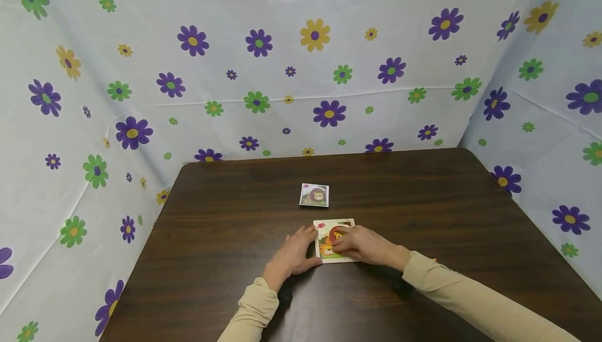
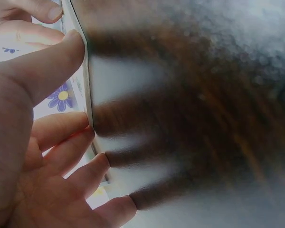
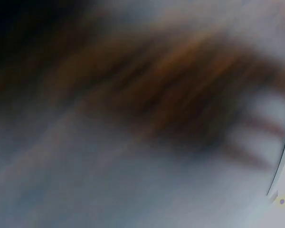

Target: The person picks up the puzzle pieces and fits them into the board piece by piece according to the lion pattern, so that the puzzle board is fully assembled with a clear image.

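Note:
A small square picture puzzle (image 1: 324,255) with a pale frame lies on the dark table, showing a lion with a reddish mane and a yellow-orange animal below it. My left hand (image 1: 295,253) rests along its left side, thumb at the lower corner and forefinger near the upper one. In the left wrist view, the thumb (image 2: 66,52) touches the board's edge while other fingertips rest on the tabletop. My right hand (image 1: 369,245) reaches over from the right, its bent fingers on the lion's picture. Whether they pinch a loose piece is hidden. The right wrist view shows mostly blurred tabletop.
Behind the puzzle lies a small card (image 1: 314,196) with a matching lion picture. The brown wooden table (image 1: 235,201) has rounded back corners. White cloth (image 1: 282,18) with purple, green and yellow flowers hangs behind it and at both sides.

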Demonstrator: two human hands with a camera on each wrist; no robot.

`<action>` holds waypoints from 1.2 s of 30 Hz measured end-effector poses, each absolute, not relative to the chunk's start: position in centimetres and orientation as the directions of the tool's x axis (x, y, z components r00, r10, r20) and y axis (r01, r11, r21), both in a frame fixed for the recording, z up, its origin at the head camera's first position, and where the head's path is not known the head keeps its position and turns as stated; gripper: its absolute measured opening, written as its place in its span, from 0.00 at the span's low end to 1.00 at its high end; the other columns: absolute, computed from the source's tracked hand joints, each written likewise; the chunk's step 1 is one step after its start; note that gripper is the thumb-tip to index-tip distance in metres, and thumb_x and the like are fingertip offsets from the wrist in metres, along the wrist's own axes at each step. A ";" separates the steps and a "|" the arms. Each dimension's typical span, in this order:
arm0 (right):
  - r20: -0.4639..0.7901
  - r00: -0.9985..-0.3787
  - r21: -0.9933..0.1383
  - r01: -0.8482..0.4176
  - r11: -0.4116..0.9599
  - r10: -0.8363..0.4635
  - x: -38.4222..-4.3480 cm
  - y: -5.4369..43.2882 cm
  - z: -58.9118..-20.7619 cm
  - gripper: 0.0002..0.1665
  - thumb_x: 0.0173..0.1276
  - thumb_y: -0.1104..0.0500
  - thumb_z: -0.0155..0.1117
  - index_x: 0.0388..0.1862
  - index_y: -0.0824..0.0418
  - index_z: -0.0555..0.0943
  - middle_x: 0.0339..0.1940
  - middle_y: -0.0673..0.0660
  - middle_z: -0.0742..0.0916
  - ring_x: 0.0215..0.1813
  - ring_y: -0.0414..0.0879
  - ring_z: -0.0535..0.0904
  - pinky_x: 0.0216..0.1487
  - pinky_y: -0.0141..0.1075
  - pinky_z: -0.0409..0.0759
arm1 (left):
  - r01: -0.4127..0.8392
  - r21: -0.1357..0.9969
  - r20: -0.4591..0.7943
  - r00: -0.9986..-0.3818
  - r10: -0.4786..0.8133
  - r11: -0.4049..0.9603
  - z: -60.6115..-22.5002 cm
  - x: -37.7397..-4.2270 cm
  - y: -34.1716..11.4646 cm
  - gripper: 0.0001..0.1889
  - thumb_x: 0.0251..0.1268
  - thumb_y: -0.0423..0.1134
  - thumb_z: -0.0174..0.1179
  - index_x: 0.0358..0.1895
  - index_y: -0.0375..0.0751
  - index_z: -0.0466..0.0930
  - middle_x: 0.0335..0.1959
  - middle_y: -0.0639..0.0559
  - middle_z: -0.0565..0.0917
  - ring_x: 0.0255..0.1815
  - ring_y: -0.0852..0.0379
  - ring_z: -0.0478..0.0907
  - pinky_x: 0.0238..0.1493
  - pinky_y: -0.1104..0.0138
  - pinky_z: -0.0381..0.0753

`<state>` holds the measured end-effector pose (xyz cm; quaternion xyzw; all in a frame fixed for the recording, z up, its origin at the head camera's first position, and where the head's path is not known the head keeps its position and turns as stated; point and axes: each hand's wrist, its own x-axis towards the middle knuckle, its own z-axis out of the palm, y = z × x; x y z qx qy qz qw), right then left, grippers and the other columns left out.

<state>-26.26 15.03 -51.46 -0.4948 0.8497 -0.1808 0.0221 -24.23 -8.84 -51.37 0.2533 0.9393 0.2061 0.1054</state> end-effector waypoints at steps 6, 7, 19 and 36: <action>0.083 -0.524 -0.223 -0.839 0.496 -0.848 -25.9 14.8 -50.8 0.17 0.63 0.60 0.66 0.52 0.51 0.85 0.55 0.50 0.84 0.66 0.60 0.71 0.55 0.68 0.68 | 0.434 0.451 -0.083 -0.849 0.521 0.780 -50.8 -24.3 -8.8 0.35 0.56 0.48 0.68 0.66 0.35 0.70 0.69 0.41 0.67 0.70 0.38 0.62 0.58 0.35 0.64; 0.081 -0.527 -0.216 -0.838 0.502 -0.846 -25.9 14.8 -50.8 0.17 0.63 0.60 0.67 0.52 0.51 0.85 0.55 0.50 0.84 0.66 0.61 0.71 0.55 0.68 0.67 | 0.436 0.450 -0.080 -0.850 0.521 0.779 -50.7 -24.3 -8.8 0.35 0.56 0.48 0.69 0.65 0.35 0.70 0.69 0.41 0.67 0.69 0.37 0.62 0.58 0.35 0.64; 0.214 -0.550 -0.376 -0.809 0.452 -0.808 -25.4 14.7 -51.6 0.15 0.62 0.65 0.68 0.48 0.60 0.86 0.51 0.55 0.86 0.59 0.55 0.78 0.57 0.51 0.75 | 0.422 0.457 -0.104 -0.849 0.518 0.783 -51.2 -23.9 -8.8 0.35 0.56 0.49 0.69 0.65 0.36 0.70 0.69 0.42 0.68 0.70 0.38 0.62 0.59 0.36 0.64; 0.231 -0.791 -0.532 -0.590 0.607 -0.566 -24.3 22.7 -49.7 0.24 0.54 0.57 0.76 0.50 0.63 0.83 0.46 0.54 0.87 0.43 0.46 0.82 0.43 0.42 0.82 | 0.428 0.465 -0.076 -0.853 0.516 0.775 -51.3 -23.8 -8.8 0.36 0.55 0.48 0.69 0.65 0.35 0.70 0.68 0.41 0.68 0.69 0.38 0.62 0.59 0.36 0.64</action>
